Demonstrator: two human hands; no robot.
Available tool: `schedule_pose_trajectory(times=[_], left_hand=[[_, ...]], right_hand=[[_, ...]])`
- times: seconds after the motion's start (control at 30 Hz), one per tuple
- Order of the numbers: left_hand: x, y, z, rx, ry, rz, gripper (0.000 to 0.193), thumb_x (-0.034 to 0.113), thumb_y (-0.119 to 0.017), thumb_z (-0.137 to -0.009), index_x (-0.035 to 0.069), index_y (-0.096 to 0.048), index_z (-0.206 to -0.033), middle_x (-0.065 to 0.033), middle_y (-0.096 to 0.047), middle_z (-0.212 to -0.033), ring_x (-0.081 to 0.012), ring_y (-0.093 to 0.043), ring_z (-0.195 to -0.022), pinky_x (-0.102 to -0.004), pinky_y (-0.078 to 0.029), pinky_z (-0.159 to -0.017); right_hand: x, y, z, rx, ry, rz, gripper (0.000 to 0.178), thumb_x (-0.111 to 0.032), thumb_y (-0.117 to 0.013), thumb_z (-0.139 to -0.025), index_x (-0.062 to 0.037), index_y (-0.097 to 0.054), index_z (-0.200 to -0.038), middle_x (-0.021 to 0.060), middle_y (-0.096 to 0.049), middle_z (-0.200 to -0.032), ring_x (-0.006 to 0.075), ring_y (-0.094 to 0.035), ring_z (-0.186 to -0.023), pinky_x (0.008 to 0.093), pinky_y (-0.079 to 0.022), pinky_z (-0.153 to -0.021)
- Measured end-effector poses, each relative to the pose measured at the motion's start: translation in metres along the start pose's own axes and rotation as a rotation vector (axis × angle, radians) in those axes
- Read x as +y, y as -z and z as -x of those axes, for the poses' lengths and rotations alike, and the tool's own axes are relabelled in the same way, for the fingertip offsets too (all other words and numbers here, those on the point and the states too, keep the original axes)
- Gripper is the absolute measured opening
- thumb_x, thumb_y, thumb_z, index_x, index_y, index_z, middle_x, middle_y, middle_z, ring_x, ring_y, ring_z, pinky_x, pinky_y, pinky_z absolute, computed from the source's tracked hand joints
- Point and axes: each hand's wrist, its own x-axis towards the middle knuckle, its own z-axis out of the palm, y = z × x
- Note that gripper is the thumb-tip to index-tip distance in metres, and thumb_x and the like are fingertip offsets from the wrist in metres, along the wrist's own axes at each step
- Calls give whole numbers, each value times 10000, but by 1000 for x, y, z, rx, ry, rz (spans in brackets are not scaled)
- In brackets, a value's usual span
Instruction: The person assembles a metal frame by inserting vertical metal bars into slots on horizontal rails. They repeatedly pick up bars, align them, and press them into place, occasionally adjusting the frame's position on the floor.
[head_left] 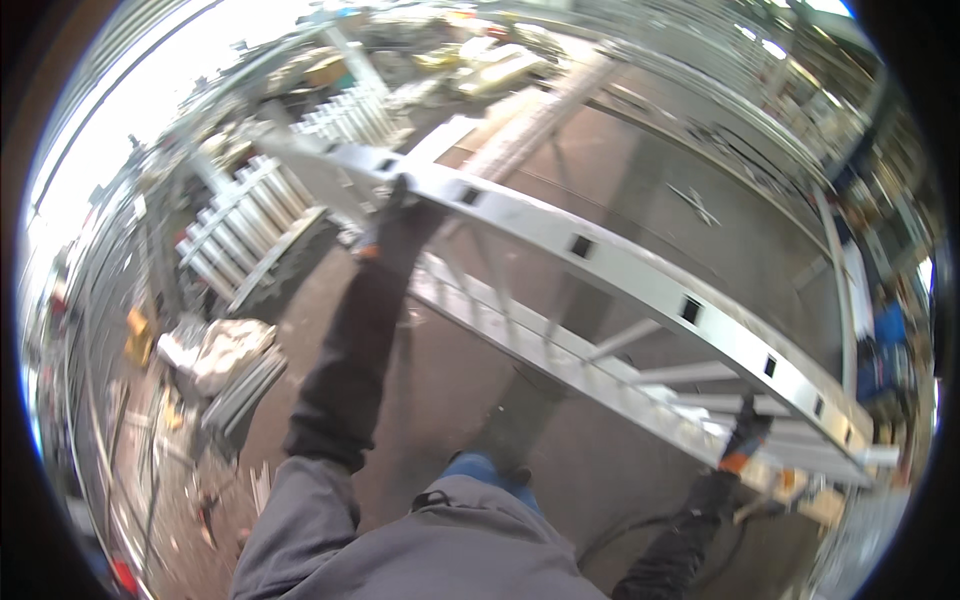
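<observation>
A long, silver ladder-like metal frame (630, 275) lies slantwise across the view in front of me, from upper left to lower right. Its raised rail has a row of rectangular dark holes, and several crossbars join it to a second, lower rail. My left hand (408, 222), in a dark glove with an orange cuff, is closed on the raised rail toward the left end. Toward the right end, my right hand (746, 436), gloved the same way, is closed on the frame's near side. Motion blur softens the fingers of both.
Beyond the frame stands a large table-like surface (640, 170) with metal edges and a few thin pieces on it. White slatted metal panels (250, 230) stand at left, near a pale bundle (225, 355) on dark bars. Blue containers (885, 365) are at far right; a dark cable lies on the floor.
</observation>
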Motion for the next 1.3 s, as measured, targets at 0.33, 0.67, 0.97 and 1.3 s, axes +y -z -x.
schedule_pose_trajectory(times=[0.33, 0.67, 0.97, 1.3], left_hand=[[-114, 99, -57, 815, -756, -1406, 602, 273, -722, -854, 49, -457, -1347, -123, -651, -978, -282, -637, -875, -362, -527, -794], [-191, 136, -147, 557, -585, -1211, 340, 313, -690, -873, 34, -566, -1022, -207, -634, -893, -406, -622, -910, -481, -489, -780], [-185, 83, -140, 488, -588, -1246, 344, 263, -706, -853, 25, -562, -1057, -200, -610, -962, -405, -587, -895, -495, -460, -759], [-204, 22, -114, 499, -614, -1310, 390, 317, -675, -889, 6, -572, -1100, -219, -627, -990, -423, -608, -943, -492, -487, -800]], right_hand=[[-14, -47, -56, -65, 219, 293, 369, -278, -609, -992, 83, -642, -1059, 107, -654, -858, 190, -581, -714, 358, -491, -686], [-67, -104, -49, -23, 212, 512, 455, -430, -466, -1009, -21, -564, -838, 123, -588, -832, 217, -552, -761, 388, -481, -761], [-49, -88, -100, 106, 296, 397, 427, -332, -468, -943, -39, -503, -635, 106, -551, -610, 230, -534, -570, 381, -502, -648], [-71, -39, -127, 73, 327, 322, 375, -269, -502, -946, -44, -496, -646, 98, -558, -656, 212, -544, -573, 364, -515, -624]])
